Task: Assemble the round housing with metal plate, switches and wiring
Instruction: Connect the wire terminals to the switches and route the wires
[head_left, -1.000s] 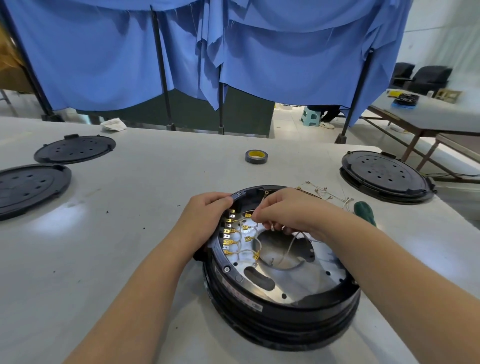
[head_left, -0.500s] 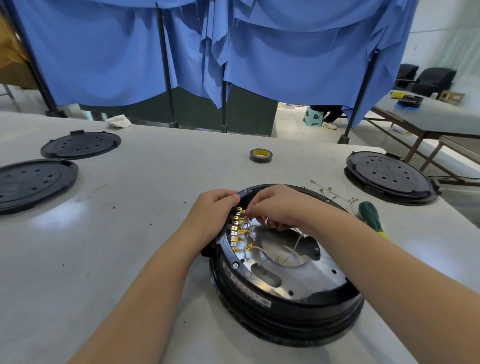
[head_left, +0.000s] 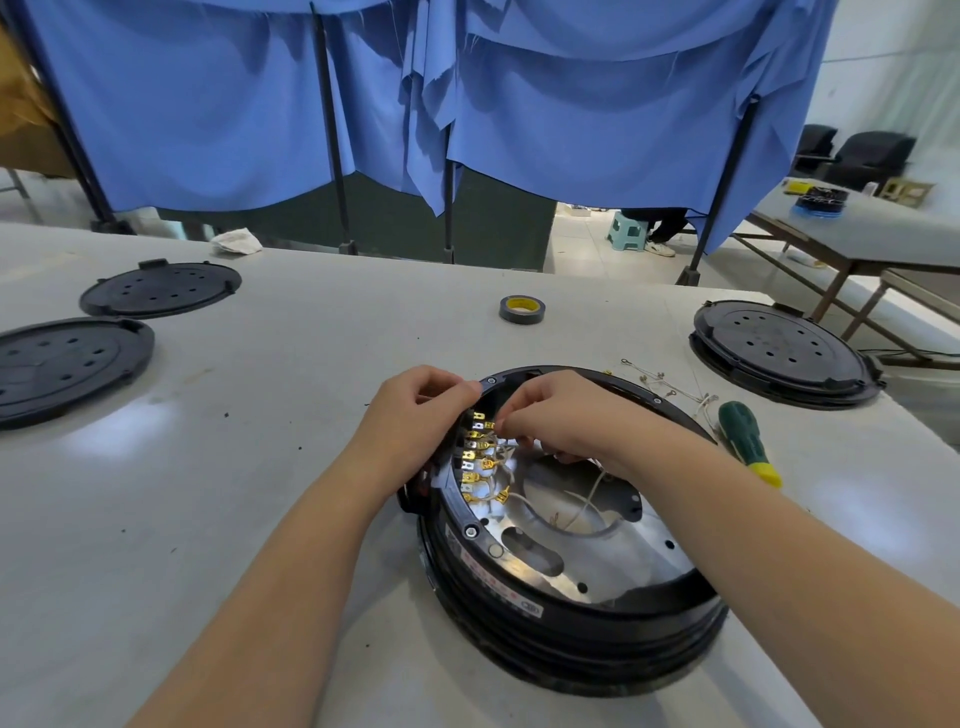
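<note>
Right now your round black housing (head_left: 561, 618) sits on the grey table (head_left: 260, 467) in front of you, open side up. Inside it lies the shiny metal plate (head_left: 613, 551) with its cut-outs, a row of brass terminals (head_left: 475, 452) along the left inner wall, and thin pale wires (head_left: 587, 506) trailing across the plate's middle opening. Your left hand (head_left: 415, 421) curls over the housing's left rim, gripping it. Your right hand (head_left: 566, 415) reaches inside, fingertips pinched together at the terminals; what they pinch is too small to tell.
</note>
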